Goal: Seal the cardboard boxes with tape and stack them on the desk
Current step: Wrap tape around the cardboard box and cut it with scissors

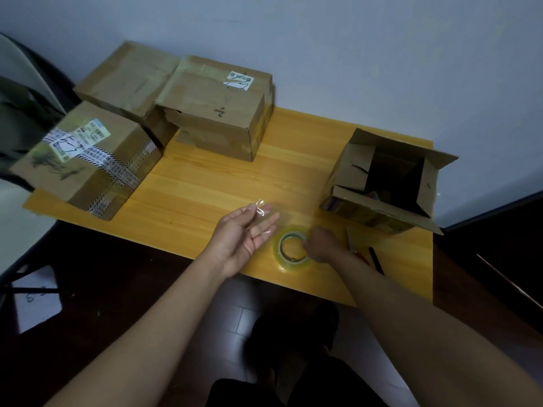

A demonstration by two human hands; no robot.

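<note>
The tape roll (pixel 292 250) is clear with a yellowish tint and a green inner ring. It lies flat on the near edge of the wooden counter (pixel 205 195). The right hand (pixel 321 243) is curled on the right side of the roll and grips it. A clear strip (pixel 269 218) is pulled from the roll to the left; its free end is crumpled and sticks to the fingertips of the left hand (pixel 245 235). This hand is palm up, its fingers straight and relaxed, just left of the roll.

At the right of the counter stands an open box (pixel 382 183), its flaps spread outward. The inside is dark; something colourful shows at the bottom, but I cannot tell what it is. Far in the middle is a closed box (pixel 217 113) with a white label on top. To its left, against the wall, is a bigger closed box (pixel 123 83). Near left is a taped box (pixel 88 163) with labels and printed tape. Near the right hand, some thin dark tools (pixel 373 257) lie on the counter.
</note>
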